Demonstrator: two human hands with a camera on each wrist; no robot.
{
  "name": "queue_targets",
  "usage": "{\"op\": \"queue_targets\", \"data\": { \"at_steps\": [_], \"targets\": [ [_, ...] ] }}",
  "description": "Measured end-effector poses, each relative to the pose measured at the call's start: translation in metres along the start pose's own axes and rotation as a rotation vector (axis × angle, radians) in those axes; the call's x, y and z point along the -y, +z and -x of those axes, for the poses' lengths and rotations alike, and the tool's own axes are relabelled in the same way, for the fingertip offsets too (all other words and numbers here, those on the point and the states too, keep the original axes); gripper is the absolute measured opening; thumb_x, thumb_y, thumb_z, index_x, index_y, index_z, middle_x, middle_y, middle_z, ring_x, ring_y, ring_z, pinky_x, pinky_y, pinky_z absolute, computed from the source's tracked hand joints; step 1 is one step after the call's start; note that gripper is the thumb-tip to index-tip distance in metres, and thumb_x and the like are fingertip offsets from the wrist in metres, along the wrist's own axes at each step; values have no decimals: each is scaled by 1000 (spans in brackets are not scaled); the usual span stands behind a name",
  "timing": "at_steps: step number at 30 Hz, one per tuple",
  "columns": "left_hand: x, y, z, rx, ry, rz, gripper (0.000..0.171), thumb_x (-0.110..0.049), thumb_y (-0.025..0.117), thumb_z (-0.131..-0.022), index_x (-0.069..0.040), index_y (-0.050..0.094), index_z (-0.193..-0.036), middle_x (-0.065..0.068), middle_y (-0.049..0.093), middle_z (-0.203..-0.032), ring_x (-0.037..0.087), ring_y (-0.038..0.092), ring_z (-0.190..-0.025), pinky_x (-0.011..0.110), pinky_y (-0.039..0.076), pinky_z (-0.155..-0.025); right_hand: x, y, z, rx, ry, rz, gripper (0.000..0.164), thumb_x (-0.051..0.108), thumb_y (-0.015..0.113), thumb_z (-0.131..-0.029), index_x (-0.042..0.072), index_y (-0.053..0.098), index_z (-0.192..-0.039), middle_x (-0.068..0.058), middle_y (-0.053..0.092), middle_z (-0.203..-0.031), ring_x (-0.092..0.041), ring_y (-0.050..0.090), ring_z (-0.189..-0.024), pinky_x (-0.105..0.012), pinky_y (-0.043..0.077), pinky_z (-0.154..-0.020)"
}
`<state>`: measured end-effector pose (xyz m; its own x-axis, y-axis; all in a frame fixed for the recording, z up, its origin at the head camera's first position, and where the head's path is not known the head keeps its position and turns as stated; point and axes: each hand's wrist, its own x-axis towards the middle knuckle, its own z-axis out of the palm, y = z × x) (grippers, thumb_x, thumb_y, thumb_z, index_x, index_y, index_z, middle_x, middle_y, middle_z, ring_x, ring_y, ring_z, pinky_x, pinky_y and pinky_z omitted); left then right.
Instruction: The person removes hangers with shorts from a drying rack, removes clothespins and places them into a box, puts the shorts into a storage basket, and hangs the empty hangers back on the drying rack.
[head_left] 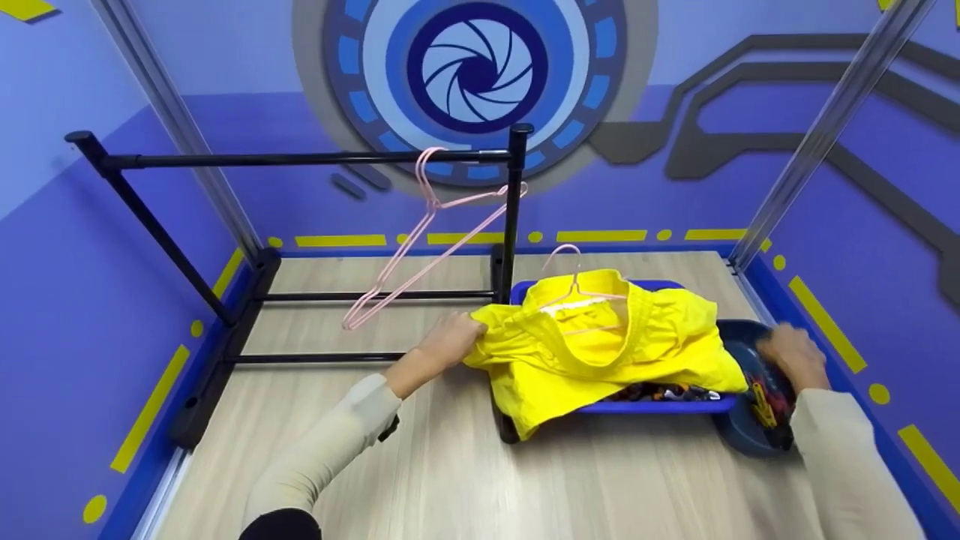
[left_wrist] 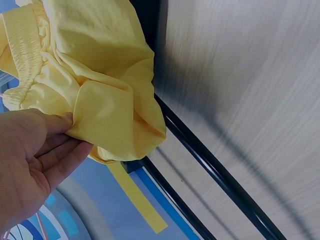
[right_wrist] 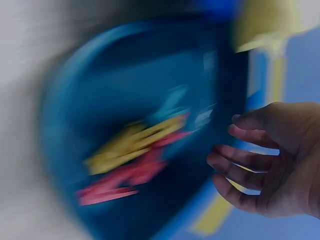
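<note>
A yellow garment with a gathered elastic waistband (head_left: pixel 637 322) lies spread over a blue basket (head_left: pixel 660 407). Inside its waist opening sits a pink hanger (head_left: pixel 576 281), hook upward. My left hand (head_left: pixel 454 337) pinches the garment's left edge between thumb and fingers, as the left wrist view also shows. My right hand (head_left: pixel 796 356) is above a dark blue basin (head_left: pixel 731 427) at the right, fingers loosely bent and holding nothing. In the basin lie yellow clothespins (right_wrist: pixel 130 145) and red clothespins (right_wrist: pixel 135 172), blurred in the right wrist view.
A black clothes rack (head_left: pixel 300 159) stands at the left, with pink hangers (head_left: pixel 390 277) on its top rail near the right post. Dark patterned cloth (head_left: pixel 660 392) shows in the basket beneath the garment. Blue walls (head_left: pixel 840 225) enclose the wooden surface (head_left: pixel 450 480).
</note>
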<state>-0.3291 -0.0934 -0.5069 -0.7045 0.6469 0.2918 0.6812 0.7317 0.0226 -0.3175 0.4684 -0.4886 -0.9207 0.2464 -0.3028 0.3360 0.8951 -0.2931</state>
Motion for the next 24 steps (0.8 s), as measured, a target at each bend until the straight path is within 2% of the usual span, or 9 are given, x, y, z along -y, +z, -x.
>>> {"op": "queue_targets", "data": {
  "at_steps": [3, 5, 7, 10, 13, 16, 20, 22, 24],
  "targets": [
    [1, 2, 3, -20, -1, 15, 15, 7, 68, -83, -7, 73, -79, 7, 65, -67, 23, 53, -59, 40, 48, -58, 32, -13, 4, -160, -115, -40, 43, 21, 49, -101, -16, 56, -123, -37, 61, -112, -48, 59, -94, -64, 50, -87],
    [1, 2, 4, -27, 3, 28, 15, 7, 69, -83, -7, 73, -79, 8, 66, -67, 25, 54, -60, 40, 48, -58, 56, -17, 9, -275, -237, -90, 42, 22, 51, -104, -14, 59, -124, -37, 63, -116, -49, 62, -96, -64, 51, -88],
    [2, 2, 5, -29, 7, 40, 15, 7, 68, -83, -7, 72, -79, 8, 66, -67, 25, 55, -60, 41, 48, -58, 80, -17, 14, -343, -375, -153, 42, 23, 51, -106, -13, 62, -124, -36, 65, -115, -48, 64, -97, -62, 53, -87],
    [2, 1, 5, -25, 4, 64, 15, 6, 67, -84, -7, 72, -78, 10, 66, -67, 26, 56, -59, 41, 48, -57, 112, -8, 22, -324, -572, -205, 44, 26, 51, -107, -11, 60, -130, -35, 63, -125, -50, 61, -113, -65, 48, -97],
    [2, 0, 5, -25, -14, 79, 16, 6, 67, -84, -8, 71, -77, 10, 65, -66, 26, 56, -59, 40, 47, -55, 137, 7, 29, -186, -678, -172, 55, 37, 51, -107, -6, 52, -142, -32, 55, -142, -51, 50, -131, -68, 39, -107],
    [1, 0, 3, -21, -45, 61, 16, 6, 67, -85, -8, 71, -78, 9, 65, -66, 26, 57, -60, 41, 49, -55, 153, 22, 38, -121, -693, -86, 61, 44, 52, -106, -1, 49, -147, -28, 52, -147, -50, 46, -136, -72, 34, -108],
    [-7, 3, -4, 4, -67, 26, 14, 2, 64, -90, -7, 71, -98, 11, 70, -84, 28, 66, -72, 42, 55, -62, 159, 36, 45, -163, -608, -53, 50, 35, 54, -106, 2, 54, -143, -27, 58, -138, -48, 50, -130, -74, 34, -101],
    [-13, 5, -10, 18, -74, 62, 21, -3, 61, -95, -5, 68, -115, 14, 71, -102, 30, 70, -89, 43, 59, -74, 161, 41, 46, -173, -560, -62, 53, 39, 53, -105, 2, 55, -143, -27, 57, -138, -48, 49, -130, -76, 32, -101],
    [-20, 6, -17, 35, -90, 172, 33, -13, 58, -101, -2, 61, -131, 18, 67, -121, 34, 68, -108, 45, 57, -91, 162, 44, 45, -173, -522, -64, 60, 48, 52, -104, 2, 55, -142, -28, 56, -139, -48, 47, -131, -76, 32, -101]
  ]
}}
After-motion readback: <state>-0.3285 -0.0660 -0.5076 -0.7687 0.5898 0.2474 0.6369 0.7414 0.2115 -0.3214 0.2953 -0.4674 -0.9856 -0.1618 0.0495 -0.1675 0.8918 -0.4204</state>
